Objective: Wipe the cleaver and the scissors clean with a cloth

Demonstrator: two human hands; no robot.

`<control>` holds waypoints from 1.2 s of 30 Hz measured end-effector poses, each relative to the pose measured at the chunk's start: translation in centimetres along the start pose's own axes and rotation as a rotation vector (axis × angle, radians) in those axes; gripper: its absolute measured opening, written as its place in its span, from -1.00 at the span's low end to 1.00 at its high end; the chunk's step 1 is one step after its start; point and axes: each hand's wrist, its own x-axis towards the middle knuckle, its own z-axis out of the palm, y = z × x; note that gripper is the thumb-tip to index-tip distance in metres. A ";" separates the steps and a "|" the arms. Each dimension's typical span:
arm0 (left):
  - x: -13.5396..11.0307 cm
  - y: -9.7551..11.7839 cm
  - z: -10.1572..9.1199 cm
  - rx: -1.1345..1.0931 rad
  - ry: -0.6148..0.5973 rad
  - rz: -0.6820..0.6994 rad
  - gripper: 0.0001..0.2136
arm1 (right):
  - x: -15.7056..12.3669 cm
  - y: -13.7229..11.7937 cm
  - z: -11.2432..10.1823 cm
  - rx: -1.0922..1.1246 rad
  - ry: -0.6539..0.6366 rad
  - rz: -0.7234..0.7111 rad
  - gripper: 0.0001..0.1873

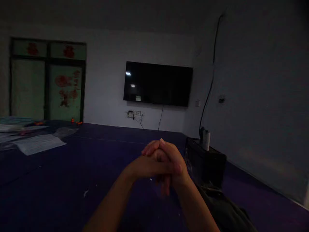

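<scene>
Both my arms reach forward and meet at the middle of the view. My left hand (pixel 147 166) and my right hand (pixel 175 162) are clasped together, fingers interlocked and pressed shut. Nothing shows between them. They hover above a dark purple floor (pixel 72 180) in a dim room. The nearest object is a black box (pixel 205 162) just right of my right hand.
A dark wall-mounted screen (pixel 158 83) hangs ahead, with sockets and cables under it. A white canister (pixel 206 139) stands on the black box. Sheets of paper and plastic (pixel 38 143) lie at the left. A door with red decorations (pixel 48 80) is at the far left.
</scene>
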 end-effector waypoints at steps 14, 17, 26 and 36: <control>0.3 0.0 0.4 0.046 0.003 -0.037 -0.54 | -0.1 -0.5 -0.3 0.005 -0.047 -0.020 -0.60; 0.3 -0.1 0.5 0.092 0.026 -0.058 -0.61 | -0.3 -0.7 -0.4 -0.019 -0.060 -0.015 -0.63; 0.3 0.0 0.3 0.088 0.006 -0.070 -0.63 | 0.0 -0.3 -0.6 0.057 -0.072 -0.023 -0.57; 0.6 0.0 0.9 -0.235 0.082 -0.097 -0.57 | 0.7 0.4 -2.7 0.494 -0.235 0.321 -0.41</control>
